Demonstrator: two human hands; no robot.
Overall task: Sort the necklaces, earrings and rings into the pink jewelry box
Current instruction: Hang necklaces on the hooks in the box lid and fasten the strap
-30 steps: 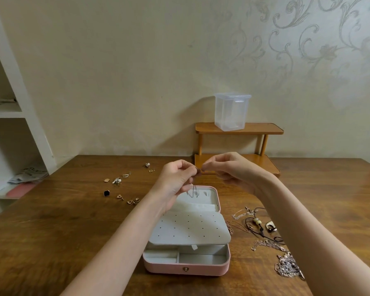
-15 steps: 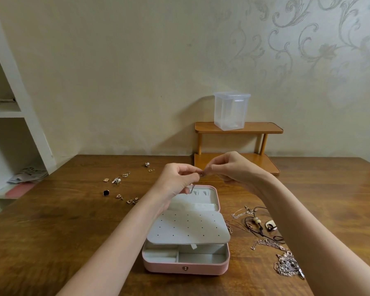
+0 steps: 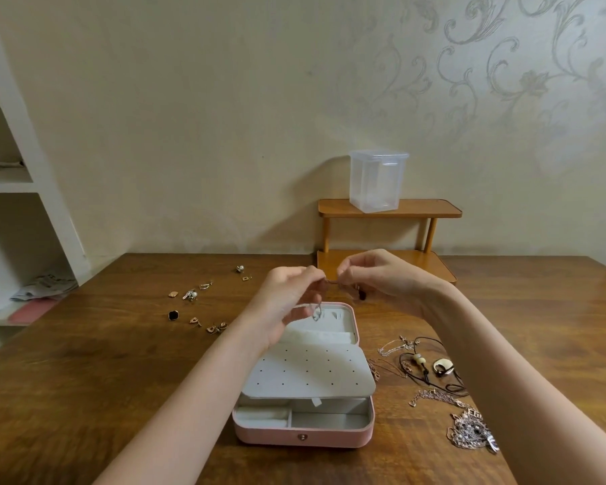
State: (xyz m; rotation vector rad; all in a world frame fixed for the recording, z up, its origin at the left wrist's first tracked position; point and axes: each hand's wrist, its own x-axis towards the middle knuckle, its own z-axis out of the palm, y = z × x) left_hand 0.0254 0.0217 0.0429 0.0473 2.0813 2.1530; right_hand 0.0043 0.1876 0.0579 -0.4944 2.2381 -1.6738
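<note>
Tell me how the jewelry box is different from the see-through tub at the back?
The jewelry box is pink, low and flat; the clear tub is see-through and tall. The jewelry box lies open on the table; the clear tub is lidded, up on the small wooden shelf. Both have rounded corners.

We saw a wooden table (image 3: 84, 379) running to a cream wall (image 3: 189, 117) patterned with pale scrolls on its right. At the table's far edge stood a small two-tier wooden rack (image 3: 389, 209), and on its top tier sat a clear plastic tub (image 3: 378, 182) with its lid on. At left, white shelves (image 3: 7, 185) held folded papers (image 3: 44, 287) and something pink (image 3: 32, 311).
</note>
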